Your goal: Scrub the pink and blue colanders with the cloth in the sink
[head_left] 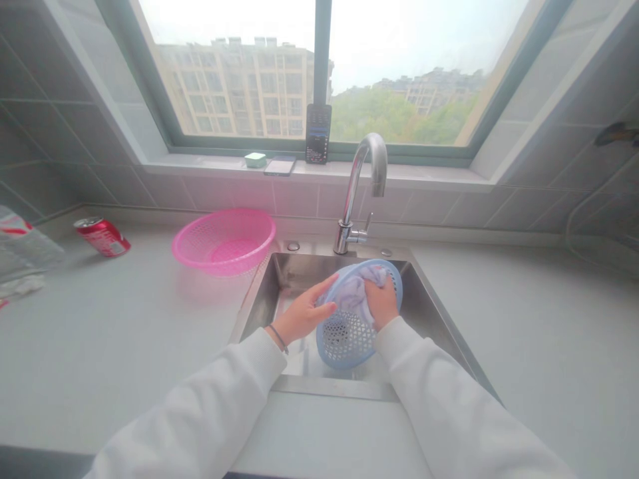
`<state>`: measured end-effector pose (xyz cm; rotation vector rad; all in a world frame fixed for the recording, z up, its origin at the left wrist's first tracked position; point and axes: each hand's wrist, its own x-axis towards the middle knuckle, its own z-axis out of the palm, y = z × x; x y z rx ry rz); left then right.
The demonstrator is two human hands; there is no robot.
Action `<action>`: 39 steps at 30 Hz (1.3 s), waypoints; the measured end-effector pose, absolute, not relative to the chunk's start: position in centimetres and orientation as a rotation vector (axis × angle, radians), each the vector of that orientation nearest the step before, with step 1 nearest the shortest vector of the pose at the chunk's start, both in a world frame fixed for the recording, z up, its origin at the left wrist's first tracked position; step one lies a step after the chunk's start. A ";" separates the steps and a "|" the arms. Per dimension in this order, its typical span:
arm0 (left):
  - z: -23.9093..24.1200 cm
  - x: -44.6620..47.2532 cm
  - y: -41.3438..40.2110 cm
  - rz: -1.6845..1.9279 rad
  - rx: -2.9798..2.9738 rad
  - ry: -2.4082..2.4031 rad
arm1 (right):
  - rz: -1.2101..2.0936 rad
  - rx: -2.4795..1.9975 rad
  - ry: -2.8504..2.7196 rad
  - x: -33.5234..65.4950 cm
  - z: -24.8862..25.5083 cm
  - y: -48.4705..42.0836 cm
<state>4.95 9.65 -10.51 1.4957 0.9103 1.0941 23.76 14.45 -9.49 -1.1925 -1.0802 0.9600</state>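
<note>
Over the sink (449,319) a blue plastic colander (349,339) is held tilted, its open side facing me. My left hand (304,309) grips its rim on the left, thumb on the inner side and the fingers along the outside. Inside the colander, my right hand (382,303) is closed on a white cloth with pale purple marks (352,293), pressed against the upper part of the wall. The right fingertips are hidden in the cloth.
A chrome faucet (349,193) rises behind the sink. On the counter to the left stand a pink plastic basket (224,266), a tipped red can (102,236) and a clear plastic package (24,246). A phone (318,133) leans on the window above a small green box (255,159).
</note>
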 end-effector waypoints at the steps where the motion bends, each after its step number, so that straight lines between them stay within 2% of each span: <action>1: -10.5 5.1 9.7 1.091 1.500 0.910 | 0.947 -1.201 -1.039 23.8 -9.5 14.5; 4: -10.7 5.4 9.8 1.121 1.481 0.910 | 1.010 -1.124 -1.205 23.2 -9.5 13.5; 8: -10.8 4.8 9.7 1.172 1.388 0.853 | 1.128 -0.925 -1.844 21.9 -9.4 11.8; 11: -10.9 4.1 9.6 1.169 1.357 0.867 | 1.168 -0.866 -2.090 21.7 -9.4 11.4; 15: -10.9 3.9 9.6 1.140 1.385 0.860 | 1.176 -0.994 -1.849 22.5 -9.5 12.5; 20: -10.3 4.2 9.4 1.099 1.488 0.820 | 0.978 -1.157 -1.231 24.3 -9.3 14.5; 23: -9.6 4.7 9.4 1.102 1.484 0.779 | 0.943 -1.138 -1.099 24.0 -9.3 14.2; 33: -10.0 4.9 9.7 1.229 1.270 0.804 | 1.066 -0.864 -2.085 21.7 -8.8 11.5; 39: -10.9 4.4 10.3 1.264 1.268 0.901 | 1.164 -0.870 -2.233 22.7 -10.5 12.8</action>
